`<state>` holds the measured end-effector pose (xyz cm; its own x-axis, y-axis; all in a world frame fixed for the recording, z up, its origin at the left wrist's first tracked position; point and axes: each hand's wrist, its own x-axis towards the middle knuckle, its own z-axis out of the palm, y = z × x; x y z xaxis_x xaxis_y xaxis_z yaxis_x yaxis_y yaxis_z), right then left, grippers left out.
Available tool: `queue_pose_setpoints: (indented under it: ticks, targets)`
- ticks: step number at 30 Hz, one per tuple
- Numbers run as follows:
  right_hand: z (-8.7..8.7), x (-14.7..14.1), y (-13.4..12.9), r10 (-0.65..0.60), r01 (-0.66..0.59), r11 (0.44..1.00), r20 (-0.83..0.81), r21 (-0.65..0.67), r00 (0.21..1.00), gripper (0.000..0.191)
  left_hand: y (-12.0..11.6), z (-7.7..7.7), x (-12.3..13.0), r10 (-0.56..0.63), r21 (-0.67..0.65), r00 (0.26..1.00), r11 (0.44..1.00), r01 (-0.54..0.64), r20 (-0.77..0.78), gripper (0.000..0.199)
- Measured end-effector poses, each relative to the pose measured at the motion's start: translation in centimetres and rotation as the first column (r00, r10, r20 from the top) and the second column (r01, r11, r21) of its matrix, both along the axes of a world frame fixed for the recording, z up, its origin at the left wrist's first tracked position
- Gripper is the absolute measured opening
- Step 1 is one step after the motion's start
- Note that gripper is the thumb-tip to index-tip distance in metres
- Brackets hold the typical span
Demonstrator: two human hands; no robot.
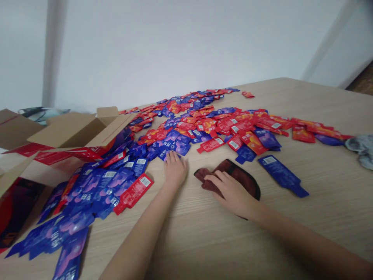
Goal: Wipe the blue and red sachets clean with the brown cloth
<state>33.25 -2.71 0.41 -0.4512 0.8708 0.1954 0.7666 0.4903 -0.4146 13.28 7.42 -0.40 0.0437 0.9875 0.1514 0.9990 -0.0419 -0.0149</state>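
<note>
My left hand [175,170] is at the near edge of the sachet pile, fingers bent and closed over a blue sachet [163,152]. To its right, my right hand [231,191] grips a dark brown cloth piece [243,178] with black trim. The cloth is partly bunched under my fingers, and my palm covers some of it; its exact kind is unclear. A single blue sachet [282,175] lies right of the cloth, barcode side up. On the left, a red sachet [134,193] rests against a heap of blue sachets [96,186].
Red and blue sachets [210,124] spread in long rows across the wooden table [314,225]. An opened cardboard box [70,130] with raised flaps stands at left. A grey fuzzy item [361,149] lies at the right edge. Behind the table is a white wall [186,46].
</note>
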Motion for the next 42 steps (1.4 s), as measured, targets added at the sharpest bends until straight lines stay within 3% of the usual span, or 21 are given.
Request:
queue_pose_setpoints:
  ticks: [4,7,9,13,16,18,21,24,26,28,31,34,38,42]
  targets:
    - [-0.3,2.5,-1.5,-0.014,0.015,1.000,0.033,-0.009,0.999,0.039,-9.2,0.3,4.9,-0.119,-0.084,0.993,0.989,0.119,0.014,0.067]
    - [-0.7,4.2,-2.9,-0.057,0.057,0.998,0.056,0.016,0.997,0.034,-14.7,1.5,7.0,-0.295,-0.222,0.942,0.919,0.326,0.160,0.065]
    - [-1.0,5.3,-3.9,-0.099,0.096,0.994,0.062,0.043,0.993,0.035,-16.4,2.4,6.7,-0.406,-0.254,0.876,0.846,0.468,0.262,0.061]
    - [-1.5,6.9,-5.9,-0.159,0.156,0.986,0.044,0.057,0.986,0.041,-16.0,3.9,3.1,-0.590,-0.200,0.722,0.707,0.678,0.361,0.050]
    - [-1.6,7.5,-6.7,-0.190,0.188,0.981,0.040,0.046,0.981,0.042,-14.8,4.4,-0.1,-0.596,-0.083,0.754,0.766,0.637,0.276,0.047]
    - [-1.5,7.6,-6.9,-0.196,0.194,0.980,0.046,0.044,0.980,0.041,-14.5,3.9,-1.7,-0.577,-0.061,0.790,0.798,0.599,0.208,0.046]
    - [-1.2,7.6,-6.8,-0.208,0.206,0.978,0.061,0.038,0.976,0.039,-15.2,1.8,-2.6,-0.610,-0.140,0.783,0.770,0.622,0.120,0.047]
    - [-0.8,7.7,-6.4,-0.229,0.228,0.973,0.051,0.024,0.972,0.038,-17.0,-0.3,-2.5,-0.519,-0.100,0.855,0.849,0.518,0.024,0.049]
    - [-0.1,7.4,-6.2,-0.234,0.233,0.972,0.032,0.029,0.972,0.037,-18.2,-0.9,-2.4,-0.445,-0.046,0.895,0.894,0.445,0.022,0.047]
    - [1.1,6.2,-6.0,-0.247,0.246,0.968,0.008,0.058,0.969,0.037,-18.9,-0.8,-2.3,-0.414,-0.010,0.908,0.910,0.415,0.058,0.047]
    - [3.4,2.1,-5.7,-0.235,0.243,0.963,-0.076,0.118,0.969,0.039,-19.3,-0.5,-2.5,-0.419,0.014,0.902,0.907,0.420,0.105,0.050]
    - [4.4,-3.5,-5.0,-0.106,0.124,0.971,-0.097,0.206,0.990,0.039,-19.2,-0.4,-2.6,-0.429,0.028,0.894,0.903,0.429,0.129,0.050]
    - [2.3,-8.4,-3.5,-0.033,0.000,0.982,0.171,0.189,0.985,0.038,-19.1,-0.5,-2.8,-0.420,-0.009,0.897,0.905,0.425,0.140,0.041]
    - [-0.1,-7.9,-3.0,-0.081,0.027,0.982,0.289,0.186,0.954,0.036,-19.0,-0.6,-2.9,-0.420,-0.026,0.894,0.903,0.429,0.160,0.045]
